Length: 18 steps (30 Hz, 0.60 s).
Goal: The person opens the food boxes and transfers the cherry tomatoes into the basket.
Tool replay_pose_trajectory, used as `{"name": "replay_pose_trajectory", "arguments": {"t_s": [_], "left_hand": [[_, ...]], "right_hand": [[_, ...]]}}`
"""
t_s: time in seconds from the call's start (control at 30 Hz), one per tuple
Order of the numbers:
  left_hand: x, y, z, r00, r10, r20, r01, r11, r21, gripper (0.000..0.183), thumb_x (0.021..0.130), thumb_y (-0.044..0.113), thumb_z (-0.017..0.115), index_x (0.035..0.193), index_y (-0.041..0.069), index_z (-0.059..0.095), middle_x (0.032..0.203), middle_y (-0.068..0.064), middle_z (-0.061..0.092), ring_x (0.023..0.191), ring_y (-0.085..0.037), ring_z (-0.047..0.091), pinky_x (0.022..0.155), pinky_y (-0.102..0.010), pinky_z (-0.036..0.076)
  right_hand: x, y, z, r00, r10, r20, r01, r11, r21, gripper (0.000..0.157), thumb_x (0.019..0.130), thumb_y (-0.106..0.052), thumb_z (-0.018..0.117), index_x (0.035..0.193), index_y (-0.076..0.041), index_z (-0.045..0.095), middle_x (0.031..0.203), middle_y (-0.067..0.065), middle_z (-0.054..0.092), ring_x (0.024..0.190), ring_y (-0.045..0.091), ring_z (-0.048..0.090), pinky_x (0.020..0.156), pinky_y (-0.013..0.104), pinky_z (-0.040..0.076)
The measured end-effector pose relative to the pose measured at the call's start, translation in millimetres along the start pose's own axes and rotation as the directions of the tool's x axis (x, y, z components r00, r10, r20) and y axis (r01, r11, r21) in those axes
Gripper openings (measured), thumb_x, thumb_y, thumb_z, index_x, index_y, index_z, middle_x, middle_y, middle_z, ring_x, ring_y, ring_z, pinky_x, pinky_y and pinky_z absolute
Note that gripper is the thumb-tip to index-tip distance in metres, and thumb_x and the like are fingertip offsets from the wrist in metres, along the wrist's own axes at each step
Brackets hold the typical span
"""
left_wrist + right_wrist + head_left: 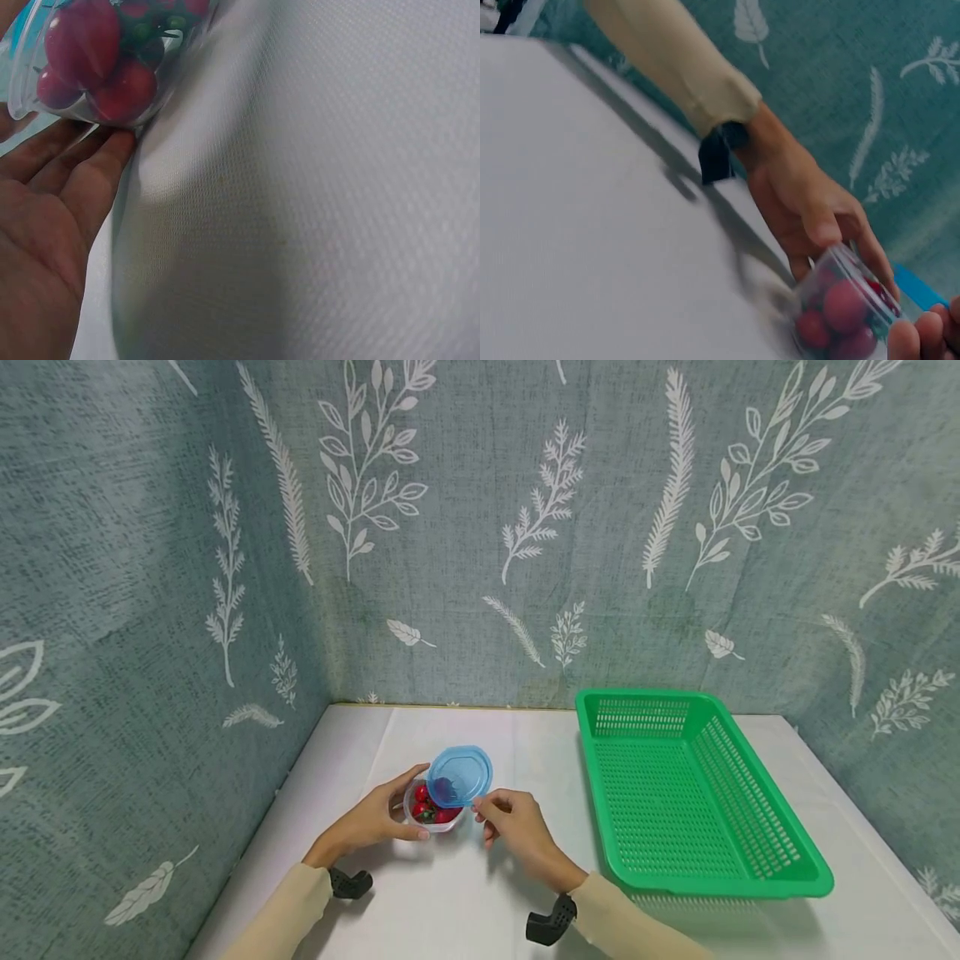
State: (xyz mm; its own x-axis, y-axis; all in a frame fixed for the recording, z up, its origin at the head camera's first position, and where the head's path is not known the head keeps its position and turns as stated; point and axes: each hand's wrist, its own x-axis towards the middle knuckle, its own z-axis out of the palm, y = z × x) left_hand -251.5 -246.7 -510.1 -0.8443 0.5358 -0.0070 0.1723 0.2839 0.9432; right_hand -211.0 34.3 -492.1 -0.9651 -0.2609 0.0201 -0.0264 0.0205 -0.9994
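Between the hands [377, 817] [522, 833] sits a tub [441, 828] of tomatoes [82, 41].

No legible text, label, brand, number or sign noted on the blue lid [460, 768], clear container [441, 828], green basket [720, 887] or patterned backdrop [465, 535].

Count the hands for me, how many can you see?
2. The left hand is around the clear tub, and the right hand pinches the blue lid by its edge.
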Motion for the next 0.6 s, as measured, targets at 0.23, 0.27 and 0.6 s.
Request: {"name": "replay_pose_trajectory", "arguments": {"t_s": [0.23,0.27,0.6], "left_hand": [[1.6,-2.6,-2.0,1.0,-0.007,-0.003,0.007,0.999,0.043,0.111,0.079,0.02,0.092,0.165,0.016,0.023,0.16,-0.011,0.04,0.145,-0.028,0.041,0.113,-0.042,0.041],[1.7,-3.0,-2.3,1.0,-0.007,-0.001,0.007,0.999,0.042,0.111,0.079,0.02,0.092,0.165,0.015,0.022,0.161,-0.012,0.039,0.146,-0.029,0.04,0.114,-0.044,0.04],[3.8,-5.0,-2.2,1.0,0.001,0.008,-0.001,0.999,0.036,0.11,0.08,0.018,0.091,0.165,0.013,0.021,0.162,-0.017,0.035,0.148,-0.033,0.035,0.114,-0.046,0.038]], "right_hand": [[4.1,4.3,-14.8,0.993,-0.022,-0.112,0.024,1.0,0.019,0.033,0.101,-0.02,0.068,0.102,0.013,0.068,0.087,0.017,0.068,0.059,0.014,0.06,0.058,0.027,0.058],[4.9,4.9,-16.3,0.991,-0.022,-0.13,0.026,0.999,0.026,0.033,0.101,-0.019,0.068,0.102,0.014,0.067,0.087,0.018,0.067,0.06,0.014,0.06,0.058,0.027,0.058],[12.2,10.2,-22.9,0.962,-0.042,-0.268,0.041,0.999,-0.011,0.033,0.105,-0.018,0.061,0.104,0.014,0.068,0.094,0.028,0.067,0.062,0.012,0.061,0.059,0.029,0.06]]}}
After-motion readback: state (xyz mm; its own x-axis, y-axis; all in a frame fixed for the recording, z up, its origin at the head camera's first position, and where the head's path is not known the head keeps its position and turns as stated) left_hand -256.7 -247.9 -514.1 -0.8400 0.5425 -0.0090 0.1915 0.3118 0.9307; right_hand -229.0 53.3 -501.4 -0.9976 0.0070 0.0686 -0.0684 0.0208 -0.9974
